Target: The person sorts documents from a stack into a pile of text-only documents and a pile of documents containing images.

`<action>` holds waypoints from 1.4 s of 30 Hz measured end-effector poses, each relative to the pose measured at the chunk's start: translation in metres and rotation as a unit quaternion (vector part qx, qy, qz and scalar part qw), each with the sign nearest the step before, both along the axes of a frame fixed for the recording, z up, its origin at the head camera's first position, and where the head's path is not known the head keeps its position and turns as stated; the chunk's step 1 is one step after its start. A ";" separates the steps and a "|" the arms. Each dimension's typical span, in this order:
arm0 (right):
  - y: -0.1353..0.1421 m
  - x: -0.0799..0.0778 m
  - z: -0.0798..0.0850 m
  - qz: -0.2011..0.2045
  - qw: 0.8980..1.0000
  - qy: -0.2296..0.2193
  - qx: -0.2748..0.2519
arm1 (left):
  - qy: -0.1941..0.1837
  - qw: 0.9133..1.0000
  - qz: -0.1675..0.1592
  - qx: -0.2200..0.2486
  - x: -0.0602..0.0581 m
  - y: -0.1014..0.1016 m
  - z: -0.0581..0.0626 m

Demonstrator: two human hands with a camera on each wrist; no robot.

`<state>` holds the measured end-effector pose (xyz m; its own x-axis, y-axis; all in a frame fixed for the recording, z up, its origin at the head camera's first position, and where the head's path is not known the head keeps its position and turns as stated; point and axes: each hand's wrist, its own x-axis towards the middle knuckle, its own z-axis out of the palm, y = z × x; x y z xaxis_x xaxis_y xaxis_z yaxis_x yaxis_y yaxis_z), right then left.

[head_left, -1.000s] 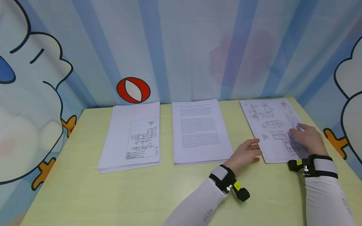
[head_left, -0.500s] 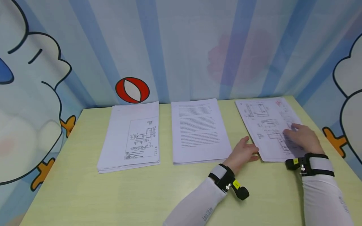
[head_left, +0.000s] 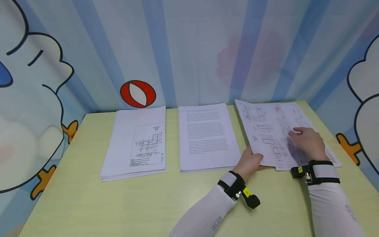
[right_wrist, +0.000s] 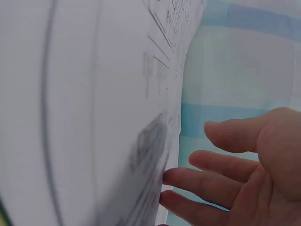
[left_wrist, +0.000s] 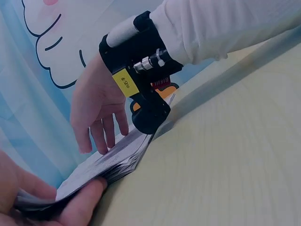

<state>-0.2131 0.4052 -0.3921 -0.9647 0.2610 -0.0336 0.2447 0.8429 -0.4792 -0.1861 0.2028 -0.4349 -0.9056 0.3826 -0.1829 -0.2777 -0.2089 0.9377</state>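
Observation:
In the head view my left hand (head_left: 248, 163) grips the lower left edge of several sheets (head_left: 266, 125) printed with technical drawings. Their left side is raised off the table and slid left over more drawing sheets (head_left: 333, 158) beneath. The left wrist view shows the paper edge between that hand's thumb (left_wrist: 84, 202) and its fingers. My right hand (head_left: 309, 143) rests its fingertips on the right part of the top sheet, its fingers extended. Close up in the right wrist view, two fingertips of the right hand (right_wrist: 225, 188) meet the sheet's surface.
A text-printed stack (head_left: 208, 138) lies just left of my left hand, and another stack with a drawing on top (head_left: 134, 144) is farther left. The pale yellow table (head_left: 124, 204) ends at a striped, cartoon-printed curtain (head_left: 198, 49).
The drawing sheets have slid left and their left edge has lifted, uncovering more sheets at the right. My left hand has taken hold of that edge; my right hand has moved left.

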 end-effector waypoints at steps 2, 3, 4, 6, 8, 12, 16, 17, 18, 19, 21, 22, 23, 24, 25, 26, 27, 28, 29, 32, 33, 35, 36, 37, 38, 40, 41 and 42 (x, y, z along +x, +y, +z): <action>-0.004 0.000 0.002 0.004 1.000 0.002 -0.007 | 0.000 1.000 0.009 0.002 -0.001 -0.002 0.002; -0.005 0.000 0.002 0.007 1.000 0.004 -0.010 | -0.001 1.000 0.012 0.007 -0.001 -0.004 0.003; -0.005 -0.001 0.003 0.011 1.000 0.005 -0.014 | 0.001 1.000 0.012 0.012 -0.002 -0.006 0.004; -0.006 -0.002 0.004 0.020 0.999 0.007 -0.037 | 0.014 1.000 0.006 0.010 -0.005 -0.012 0.008; -0.006 -0.004 0.004 0.029 0.997 0.013 -0.070 | 0.029 1.000 0.000 -0.004 -0.007 -0.019 0.012; -0.010 -0.008 0.005 0.035 0.987 0.033 -0.151 | 0.049 0.999 0.000 -0.019 -0.012 -0.040 0.023; -0.022 -0.011 0.010 0.035 0.964 0.028 -0.263 | 0.061 0.998 0.005 -0.002 -0.019 -0.066 0.031; -0.028 -0.011 0.012 0.042 0.953 0.022 -0.300 | 0.066 0.998 0.007 0.003 -0.021 -0.074 0.033; -0.034 -0.011 0.013 0.050 0.938 0.014 -0.342 | 0.070 0.997 0.010 0.009 -0.023 -0.082 0.034; -0.041 -0.011 0.015 0.059 0.920 0.006 -0.387 | 0.076 0.997 0.014 0.011 -0.024 -0.090 0.036; -0.059 -0.012 0.016 0.083 0.879 -0.002 -0.469 | 0.083 0.996 0.032 0.008 -0.026 -0.106 0.038; -0.068 -0.012 0.017 0.097 0.862 -0.004 -0.498 | 0.090 0.995 0.041 0.006 -0.027 -0.115 0.039; -0.078 -0.012 0.018 0.107 0.848 -0.005 -0.519 | 0.097 0.994 0.050 -0.001 -0.028 -0.123 0.039; -0.088 -0.012 0.018 0.115 0.839 -0.003 -0.531 | 0.102 0.993 0.060 -0.007 -0.029 -0.132 0.039; -0.097 -0.011 0.019 0.123 0.833 0.000 -0.539 | 0.106 0.992 0.069 -0.015 -0.029 -0.141 0.039; -0.106 -0.011 0.019 0.131 0.831 0.003 -0.540 | 0.112 0.991 0.075 -0.022 -0.029 -0.150 0.039; -0.115 -0.011 0.020 0.138 0.834 0.006 -0.534 | 0.118 0.989 0.081 -0.030 -0.029 -0.159 0.039; -0.123 -0.010 0.022 0.144 0.839 0.009 -0.525 | 0.124 0.988 0.085 -0.037 -0.029 -0.169 0.039; -0.131 -0.010 0.023 0.150 0.845 0.013 -0.514 | 0.128 0.987 0.089 -0.044 -0.028 -0.178 0.039; -0.153 -0.011 0.025 0.172 0.855 0.027 -0.488 | 0.146 0.982 0.096 -0.068 -0.025 -0.204 0.039; -0.159 -0.011 0.026 0.174 0.859 0.034 -0.481 | 0.154 0.980 0.100 -0.080 -0.024 -0.212 0.040; -0.172 -0.012 0.027 0.171 0.864 0.047 -0.471 | 0.174 0.974 0.103 -0.106 -0.022 -0.226 0.040; -0.178 -0.013 0.027 0.167 0.866 0.052 -0.468 | 0.186 0.969 0.105 -0.123 -0.021 -0.233 0.041; -0.185 -0.013 0.027 0.163 0.868 0.055 -0.466 | 0.197 0.964 0.109 -0.141 -0.021 -0.240 0.041; -0.191 -0.013 0.027 0.158 0.871 0.057 -0.461 | 0.206 0.958 0.118 -0.161 -0.020 -0.246 0.042; -0.205 -0.014 0.026 0.154 0.876 0.056 -0.454 | 0.228 0.943 0.136 -0.201 -0.019 -0.259 0.043; -0.212 -0.014 0.026 0.155 0.878 0.054 -0.449 | 0.235 0.935 0.146 -0.222 -0.016 -0.265 0.047; -0.219 -0.014 0.025 0.161 0.880 0.052 -0.445 | 0.241 0.926 0.157 -0.244 -0.013 -0.270 0.051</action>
